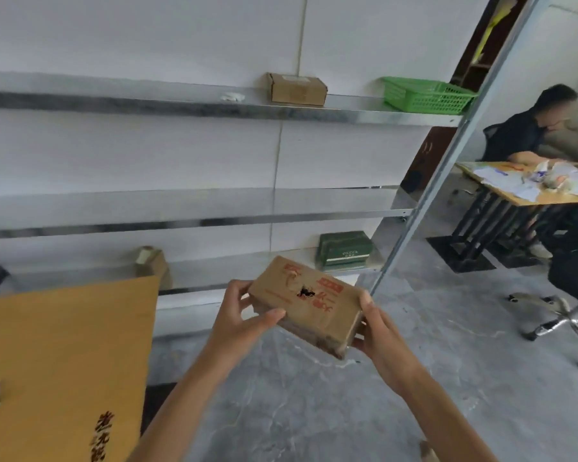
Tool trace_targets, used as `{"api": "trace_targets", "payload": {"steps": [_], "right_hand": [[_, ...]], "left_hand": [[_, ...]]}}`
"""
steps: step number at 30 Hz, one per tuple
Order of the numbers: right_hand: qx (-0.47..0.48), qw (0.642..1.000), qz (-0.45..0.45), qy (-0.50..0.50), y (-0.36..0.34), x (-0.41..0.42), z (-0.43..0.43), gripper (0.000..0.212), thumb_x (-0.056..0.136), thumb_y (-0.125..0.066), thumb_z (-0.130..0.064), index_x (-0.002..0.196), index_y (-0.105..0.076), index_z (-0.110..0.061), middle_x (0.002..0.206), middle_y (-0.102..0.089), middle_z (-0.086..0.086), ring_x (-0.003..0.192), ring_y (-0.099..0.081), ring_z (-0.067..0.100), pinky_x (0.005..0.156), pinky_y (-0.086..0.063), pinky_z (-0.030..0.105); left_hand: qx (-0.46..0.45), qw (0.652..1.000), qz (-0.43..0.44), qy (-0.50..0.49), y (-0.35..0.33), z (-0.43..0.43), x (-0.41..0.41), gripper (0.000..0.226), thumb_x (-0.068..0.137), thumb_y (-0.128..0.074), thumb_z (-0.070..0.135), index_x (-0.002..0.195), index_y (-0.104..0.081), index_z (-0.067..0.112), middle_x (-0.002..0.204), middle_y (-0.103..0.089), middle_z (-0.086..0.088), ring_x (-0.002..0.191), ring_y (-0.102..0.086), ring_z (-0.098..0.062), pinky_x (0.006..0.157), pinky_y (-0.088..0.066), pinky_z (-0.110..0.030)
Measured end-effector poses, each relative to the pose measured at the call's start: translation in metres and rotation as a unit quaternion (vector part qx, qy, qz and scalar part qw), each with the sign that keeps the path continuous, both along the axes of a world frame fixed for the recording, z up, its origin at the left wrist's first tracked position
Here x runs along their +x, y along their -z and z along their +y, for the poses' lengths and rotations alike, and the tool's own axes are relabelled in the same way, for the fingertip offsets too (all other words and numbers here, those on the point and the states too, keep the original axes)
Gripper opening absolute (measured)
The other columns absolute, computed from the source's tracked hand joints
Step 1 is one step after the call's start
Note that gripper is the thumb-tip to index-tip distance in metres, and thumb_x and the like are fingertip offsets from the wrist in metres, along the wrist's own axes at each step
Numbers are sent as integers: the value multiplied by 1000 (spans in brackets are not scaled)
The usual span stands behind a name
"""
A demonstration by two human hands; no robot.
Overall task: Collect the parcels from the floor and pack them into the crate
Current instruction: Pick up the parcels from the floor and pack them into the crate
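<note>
Big tan cardboard panel (64,361) near left might be the packing box, can't tell, and no crate inside shows. One brown parcel (306,303) with a torn hole is up off the floor (314,411), mid-frame, left hand (237,323) and right hand (377,328) gripping its ends with curled fingers (239,287), so collected, not packed yet imo.

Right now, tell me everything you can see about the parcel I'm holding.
The parcel is a flat, rectangular box of brown cardboard, closed, with red printed characters and lines on its top face. A small ragged dark hole breaks that face near the middle, and the near edges look scuffed. It is held in the air above the grey floor, tilted, its near right corner lowest. The left hand grips its left end, thumb along the near side; the right hand grips its right end.
</note>
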State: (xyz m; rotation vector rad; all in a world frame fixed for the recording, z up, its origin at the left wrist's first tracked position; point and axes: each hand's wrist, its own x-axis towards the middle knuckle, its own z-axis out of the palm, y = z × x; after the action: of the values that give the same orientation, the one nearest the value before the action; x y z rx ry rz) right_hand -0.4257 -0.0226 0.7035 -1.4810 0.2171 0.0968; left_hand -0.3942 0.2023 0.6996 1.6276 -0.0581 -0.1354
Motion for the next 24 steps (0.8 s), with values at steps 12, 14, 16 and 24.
{"api": "trace_targets", "payload": {"steps": [12,14,16,24], "right_hand": [[11,984,46,-172,-3,-99,74,61,67,-68,-54,124,-55,-38,114,-68,4,101,-68,26,71,-59,40],[0,983,44,-178,-1,-118,95,61,68,-69,-53,125,-54,-38,115,-68,3,102,-67,25,72,-59,38],[-10,986,45,-159,4,-136,121,63,68,-69,-51,127,-52,-35,116,-66,5,102,-67,24,72,-59,37],[-4,986,119,-120,42,-238,241,62,69,-69,-44,120,-51,-14,105,-68,10,86,-71,21,70,-60,34]], "left_hand": [[239,956,-112,-125,7,96,-159,45,62,-83,36,80,-46,19,94,-62,11,92,-57,-7,77,-48,-32],[259,954,-103,-110,13,124,-182,38,67,-80,37,81,-47,23,96,-62,12,94,-56,-6,78,-48,-30],[272,952,-96,-99,20,154,-208,28,74,-74,37,85,-51,27,99,-60,18,98,-54,4,80,-46,-22],[283,957,-9,-63,33,273,-343,15,89,-59,27,102,-57,35,103,-60,27,100,-51,14,82,-40,-8]]}}
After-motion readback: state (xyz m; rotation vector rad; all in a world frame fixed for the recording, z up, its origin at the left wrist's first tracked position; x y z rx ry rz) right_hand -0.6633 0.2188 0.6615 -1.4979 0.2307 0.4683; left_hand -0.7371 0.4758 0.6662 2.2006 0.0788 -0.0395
